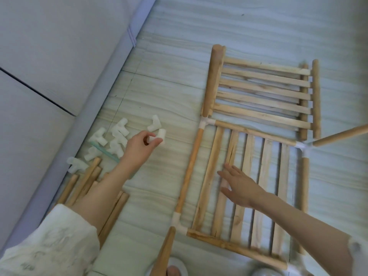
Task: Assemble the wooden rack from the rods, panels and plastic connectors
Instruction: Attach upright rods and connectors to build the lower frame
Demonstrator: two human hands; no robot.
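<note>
The left hand (pixel 139 145) is pinching a white connector (pixel 159 136) left of the slatted panel (pixel 247 188) lying on the floor; the right hand (pixel 239 186), fingers spread, is resting on that panel.

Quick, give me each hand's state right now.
Left hand: pinching a white plastic connector.
Right hand: open, fingers spread over the slatted panel, holding nothing.

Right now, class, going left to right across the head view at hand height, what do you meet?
Connectors → left hand pinching a connector → frame rod → right hand over the panel.
</note>
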